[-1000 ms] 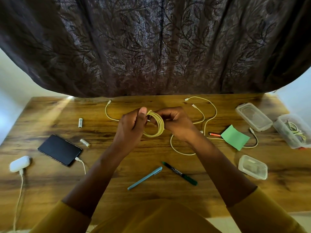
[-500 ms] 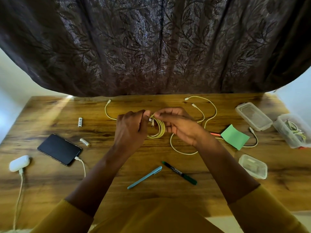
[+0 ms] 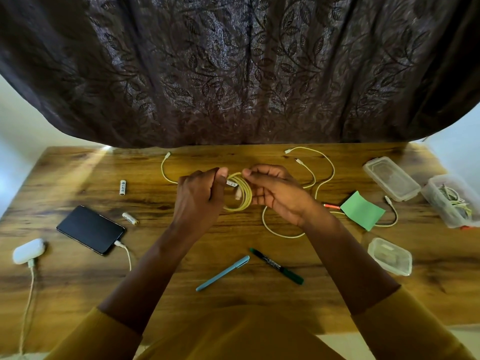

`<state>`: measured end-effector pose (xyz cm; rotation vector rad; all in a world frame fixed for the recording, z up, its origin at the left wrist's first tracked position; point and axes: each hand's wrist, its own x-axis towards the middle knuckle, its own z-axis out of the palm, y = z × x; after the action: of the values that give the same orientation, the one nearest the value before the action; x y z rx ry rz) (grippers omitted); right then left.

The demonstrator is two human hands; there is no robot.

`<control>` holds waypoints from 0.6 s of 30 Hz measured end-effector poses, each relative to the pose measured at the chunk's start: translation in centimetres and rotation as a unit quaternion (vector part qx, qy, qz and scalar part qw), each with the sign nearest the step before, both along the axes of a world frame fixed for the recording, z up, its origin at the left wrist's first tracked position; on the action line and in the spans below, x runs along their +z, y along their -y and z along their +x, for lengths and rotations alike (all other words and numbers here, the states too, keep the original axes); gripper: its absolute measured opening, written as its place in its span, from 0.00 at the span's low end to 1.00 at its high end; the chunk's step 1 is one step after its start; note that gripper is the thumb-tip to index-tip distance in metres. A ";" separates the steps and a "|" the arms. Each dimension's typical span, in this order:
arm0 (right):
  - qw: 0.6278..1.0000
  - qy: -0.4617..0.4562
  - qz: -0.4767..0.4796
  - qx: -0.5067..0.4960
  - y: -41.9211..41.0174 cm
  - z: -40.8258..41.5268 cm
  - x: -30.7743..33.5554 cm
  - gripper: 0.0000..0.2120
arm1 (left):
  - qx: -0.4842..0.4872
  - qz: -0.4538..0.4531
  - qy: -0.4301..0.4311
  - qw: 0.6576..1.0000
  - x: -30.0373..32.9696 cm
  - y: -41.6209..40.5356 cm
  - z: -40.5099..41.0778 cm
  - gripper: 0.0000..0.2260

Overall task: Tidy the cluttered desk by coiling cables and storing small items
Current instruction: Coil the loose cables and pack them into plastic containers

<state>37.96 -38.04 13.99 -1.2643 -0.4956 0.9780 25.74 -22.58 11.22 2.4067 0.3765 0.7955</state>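
above the middle of the brown wood-grain desk, both hands hold a coiled pale yellow cable upright between them. the left hand has its fingers curled, its grip pinching the coil's upper left edge between thumb and fingers, next to a white plug that sits against the loops. the right hand pinches the top of the coil with thumb and forefinger, its other fingers curled loosely behind the loops. one tail of the cable runs out left of the left hand and bends up towards the back edge of the desk.

a loose white cable lies in wide loops just right of the right hand, passing under a green square of paper. a small red-orange stick lies beside that paper. further right are a clear plastic lid, a clear plastic tub holding tangled cables, and nearer the front a small clear lidded box.

on the left lie two white batteries, well apart, a black smartphone with a white lead plugged in, and a white oval charger case with its own cord. near the front edge, a light blue pen and a black-and-green marker lie angled, tips close together. a dark leaf-patterned curtain hangs behind the desk.
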 end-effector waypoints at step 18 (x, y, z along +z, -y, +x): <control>0.956 0.287 -0.056 -0.028 -0.1 0.6 -1.0 0.06 | -0.005 -0.080 0.042 0.996 0.7 0.2 -0.1 0.22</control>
<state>38.57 -37.99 13.03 -1.6613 -0.8558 0.5833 25.67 -22.77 11.89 2.2178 0.3809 0.8272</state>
